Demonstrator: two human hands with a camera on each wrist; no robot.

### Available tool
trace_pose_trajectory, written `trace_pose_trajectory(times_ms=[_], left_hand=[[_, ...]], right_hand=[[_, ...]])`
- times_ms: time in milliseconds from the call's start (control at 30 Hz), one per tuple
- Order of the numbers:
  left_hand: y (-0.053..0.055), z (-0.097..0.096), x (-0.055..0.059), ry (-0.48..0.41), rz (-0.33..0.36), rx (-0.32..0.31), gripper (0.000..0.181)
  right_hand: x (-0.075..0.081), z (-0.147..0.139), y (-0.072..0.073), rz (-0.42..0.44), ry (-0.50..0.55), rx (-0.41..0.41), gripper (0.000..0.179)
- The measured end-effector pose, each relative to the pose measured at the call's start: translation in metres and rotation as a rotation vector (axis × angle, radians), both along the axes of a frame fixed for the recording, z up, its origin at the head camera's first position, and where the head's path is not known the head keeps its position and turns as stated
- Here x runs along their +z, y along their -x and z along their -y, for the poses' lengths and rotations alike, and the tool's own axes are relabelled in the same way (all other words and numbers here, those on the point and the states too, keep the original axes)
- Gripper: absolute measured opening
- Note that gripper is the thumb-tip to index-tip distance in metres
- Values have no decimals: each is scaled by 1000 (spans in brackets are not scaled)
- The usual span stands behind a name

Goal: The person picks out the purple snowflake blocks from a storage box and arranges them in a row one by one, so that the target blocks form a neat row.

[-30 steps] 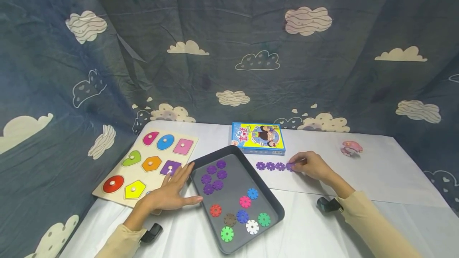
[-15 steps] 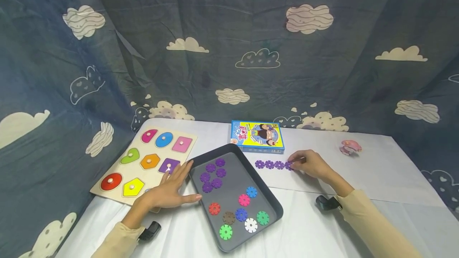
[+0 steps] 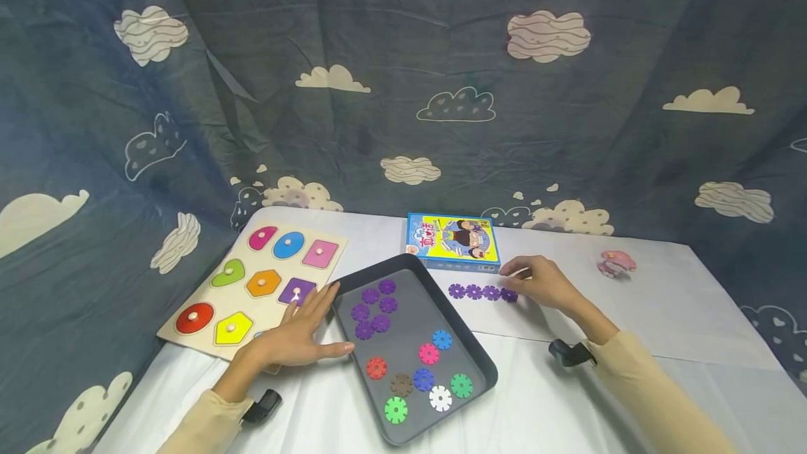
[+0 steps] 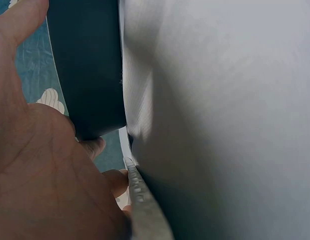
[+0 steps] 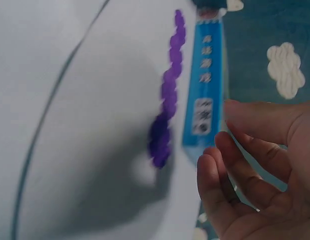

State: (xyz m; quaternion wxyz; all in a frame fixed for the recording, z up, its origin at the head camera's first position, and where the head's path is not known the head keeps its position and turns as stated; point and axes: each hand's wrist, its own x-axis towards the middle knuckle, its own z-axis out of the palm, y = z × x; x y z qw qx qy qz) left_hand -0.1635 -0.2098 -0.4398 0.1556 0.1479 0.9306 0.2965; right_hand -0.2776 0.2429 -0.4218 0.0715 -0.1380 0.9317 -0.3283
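Observation:
Several purple notched discs [image 3: 473,291] lie in a row on the white cloth, right of the tray; the row also shows blurred in the right wrist view. Just above its right end, my right hand [image 3: 543,286] hovers, apart from the discs, its fingers [image 5: 240,175] loosely bent with nothing between them. My left hand [image 3: 291,342] lies with fingers spread along the left edge of a dark grey tray [image 3: 412,324], thumb and fingertips at the rim. In the left wrist view, the tray's outer wall [image 4: 87,65] is beside the palm. Several more purple discs [image 3: 381,323] sit inside the tray.
Discs of other colours, such as a white disc [image 3: 440,398], lie in the tray's near part. A wooden shape puzzle board [image 3: 239,286] lies at the left, partly under the left hand. Behind the row is a blue boxed game [image 3: 454,242]; a pink toy [image 3: 616,263] stands right.
My right hand has let go of the purple disc at the row's right end and lifted slightly away from it. The left hand stays at the tray.

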Motion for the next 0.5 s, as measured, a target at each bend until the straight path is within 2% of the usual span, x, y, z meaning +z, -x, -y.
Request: trace_pose_trajectory(times_ms=[267,500], left_hand=[[-2,1,-2,19,-14,0,114],[-1,-1,1,14,-10,-3,114]], right_hand=[[19,25,-3,6,26,79,20],[25,35,-2,-36,42,151,21]])
